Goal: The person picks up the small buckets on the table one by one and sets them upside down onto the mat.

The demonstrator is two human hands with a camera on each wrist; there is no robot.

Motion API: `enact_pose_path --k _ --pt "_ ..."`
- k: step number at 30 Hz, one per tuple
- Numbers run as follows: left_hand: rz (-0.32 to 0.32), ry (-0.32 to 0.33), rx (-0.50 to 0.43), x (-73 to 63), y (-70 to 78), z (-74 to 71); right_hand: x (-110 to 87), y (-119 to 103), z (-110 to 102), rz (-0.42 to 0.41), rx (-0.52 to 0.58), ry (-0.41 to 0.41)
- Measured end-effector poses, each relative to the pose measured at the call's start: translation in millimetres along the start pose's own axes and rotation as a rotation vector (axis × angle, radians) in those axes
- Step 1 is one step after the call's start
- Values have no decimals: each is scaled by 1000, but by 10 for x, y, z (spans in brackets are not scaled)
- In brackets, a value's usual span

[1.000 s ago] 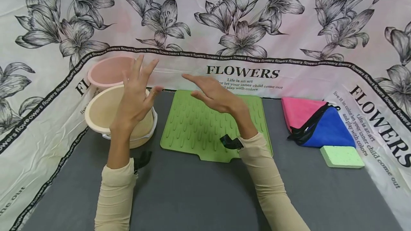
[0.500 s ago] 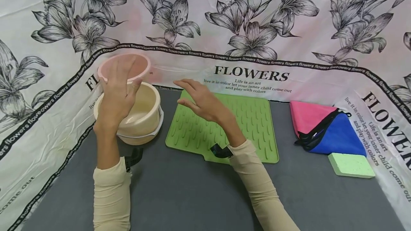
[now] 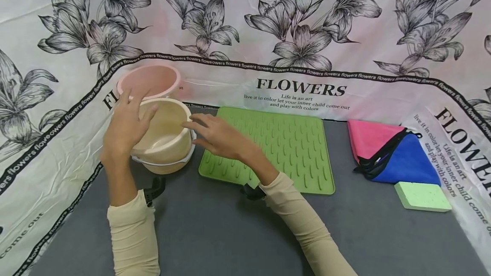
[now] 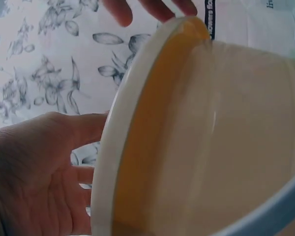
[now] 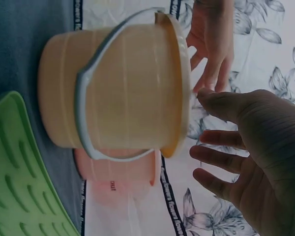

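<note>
A cream bucket (image 3: 163, 168) with a pale grey handle (image 5: 83, 93) stands at the left of the table. My left hand (image 3: 124, 129) is at its left rim, fingers extended and thumb apart; part of the rim is hidden behind it. In the left wrist view, that hand (image 4: 46, 169) lies alongside the rim, and I cannot tell whether it touches. My right hand (image 3: 218, 135) reaches the bucket's right rim with its fingers spread and slightly bent. The right wrist view has this hand (image 5: 260, 152) just off the rim, gripping nothing.
Behind the cream bucket is a pink bucket (image 3: 178, 81). A green ridged mat (image 3: 276, 152) lies to the right, partly under my right forearm. Farther right are a pink and blue cloth item with black trim (image 3: 406, 163) and a light green sponge (image 3: 422, 197). Flower-printed sheeting borders the table.
My left hand has come left and lower, to the bucket's left rim. The right hand has moved left from above the mat to the right rim. The head view has shifted slightly.
</note>
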State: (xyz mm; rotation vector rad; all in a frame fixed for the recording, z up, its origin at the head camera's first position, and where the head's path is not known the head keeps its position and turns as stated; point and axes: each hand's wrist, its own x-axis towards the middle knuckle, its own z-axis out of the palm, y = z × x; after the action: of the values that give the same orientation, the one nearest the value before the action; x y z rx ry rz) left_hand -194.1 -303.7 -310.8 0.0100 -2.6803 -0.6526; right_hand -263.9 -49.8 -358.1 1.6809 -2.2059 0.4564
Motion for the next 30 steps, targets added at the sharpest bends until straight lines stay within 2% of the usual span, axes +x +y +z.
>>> enact_pose_path --k 4,7,13,18,23,26,30 --pt "-23 -51 12 -44 -123 -39 39 -68 59 -14 -21 -37" --pt "-34 -64 11 -68 -196 -54 55 -102 91 -10 -46 -70" --pt "-112 -102 52 -84 -280 -99 68 -145 94 -14 -70 -87" --pt "-173 -165 145 -96 -323 -160 63 -139 87 -11 -33 -89" --pt "-166 -186 176 -117 -354 -241 32 -91 58 33 17 -101" --pt "-184 -244 165 -147 -396 -310 15 -55 42 80 3 -111" --pt "-191 -397 136 -212 -462 -404 9 -26 66 101 -12 -122"
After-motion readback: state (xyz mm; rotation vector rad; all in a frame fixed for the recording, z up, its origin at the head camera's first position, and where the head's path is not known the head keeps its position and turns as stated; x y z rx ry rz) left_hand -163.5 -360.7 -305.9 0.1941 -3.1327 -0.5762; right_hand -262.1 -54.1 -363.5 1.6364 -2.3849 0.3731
